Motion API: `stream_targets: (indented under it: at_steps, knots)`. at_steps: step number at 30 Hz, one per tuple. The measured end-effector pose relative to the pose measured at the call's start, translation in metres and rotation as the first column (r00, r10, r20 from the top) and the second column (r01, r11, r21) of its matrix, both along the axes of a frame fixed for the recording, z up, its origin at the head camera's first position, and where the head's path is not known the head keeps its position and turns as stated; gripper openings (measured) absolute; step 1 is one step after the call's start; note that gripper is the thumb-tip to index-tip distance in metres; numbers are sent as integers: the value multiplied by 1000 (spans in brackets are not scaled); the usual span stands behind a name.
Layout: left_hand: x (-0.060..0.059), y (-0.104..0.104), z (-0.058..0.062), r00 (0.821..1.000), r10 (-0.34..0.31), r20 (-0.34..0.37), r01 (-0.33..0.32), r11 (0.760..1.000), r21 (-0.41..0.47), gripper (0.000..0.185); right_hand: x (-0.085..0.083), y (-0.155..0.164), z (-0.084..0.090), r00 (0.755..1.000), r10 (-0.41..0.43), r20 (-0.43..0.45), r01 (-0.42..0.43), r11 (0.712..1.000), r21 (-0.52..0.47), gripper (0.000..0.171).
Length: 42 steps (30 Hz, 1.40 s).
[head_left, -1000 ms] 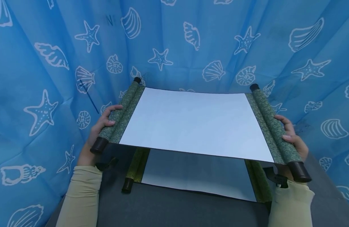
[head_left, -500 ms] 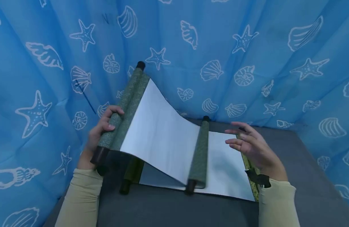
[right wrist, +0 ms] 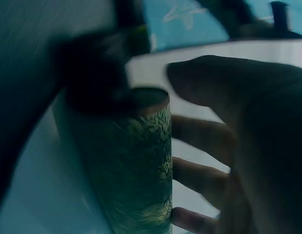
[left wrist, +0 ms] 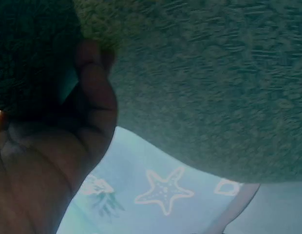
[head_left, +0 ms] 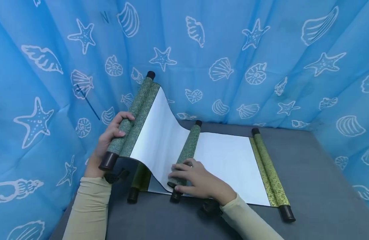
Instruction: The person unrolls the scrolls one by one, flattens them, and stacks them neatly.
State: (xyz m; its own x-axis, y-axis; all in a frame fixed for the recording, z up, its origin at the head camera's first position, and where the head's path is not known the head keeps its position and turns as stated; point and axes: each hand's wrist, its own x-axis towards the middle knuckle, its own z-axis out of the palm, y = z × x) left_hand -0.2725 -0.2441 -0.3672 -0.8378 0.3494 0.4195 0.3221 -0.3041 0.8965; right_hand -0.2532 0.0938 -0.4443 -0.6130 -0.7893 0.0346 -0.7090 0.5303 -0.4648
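A hanging scroll with green patterned ends and white paper (head_left: pixel 160 133) is partly lifted in the head view. My left hand (head_left: pixel 110 133) grips its raised, tilted left roller (head_left: pixel 139 100), thumb and fingers around it. Its right roller (head_left: pixel 190 143) lies lower, over a second scroll. My right hand (head_left: pixel 199 180) holds that roller near its black front knob (head_left: pixel 175 196), fingers across it and thumb at the near end. In the right wrist view, fingers touch the side of the roller (right wrist: pixel 136 165). The left wrist view shows green backing (left wrist: pixel 204 87) beside the left hand (left wrist: pixel 39 161).
Beneath lies the second scroll, its white paper (head_left: pixel 229 160) spread between a yellow-green right roller (head_left: pixel 271 170) and a partly covered left roller (head_left: pixel 137 183). They rest on a grey table (head_left: pixel 316 186). A blue curtain (head_left: pixel 226 36) with shells and starfish hangs behind.
The green scroll's right roller has come away from the far right and down to the middle. My right hand let it go, then took hold again farther left. The left hand keeps its grip.
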Motion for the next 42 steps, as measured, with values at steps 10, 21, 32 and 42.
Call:
stream_targets:
  at_steps: [10,21,32,42]
  knots:
    - [3,-16,4,1000,15,-10,-15,998,56,52,-15,16,-1,886,-462,-52,464,875,136,52]
    - [4,-24,3,1000,23,-12,-22,998,65,53,-26,26,-10,769,-638,27,609,746,271,80]
    - [6,-31,3,997,74,-5,-74,995,64,53,-38,46,-14,767,-575,285,590,806,37,67]
    - [12,-43,3,994,105,-10,-101,977,189,50,-54,84,9,735,-70,675,592,552,-587,54]
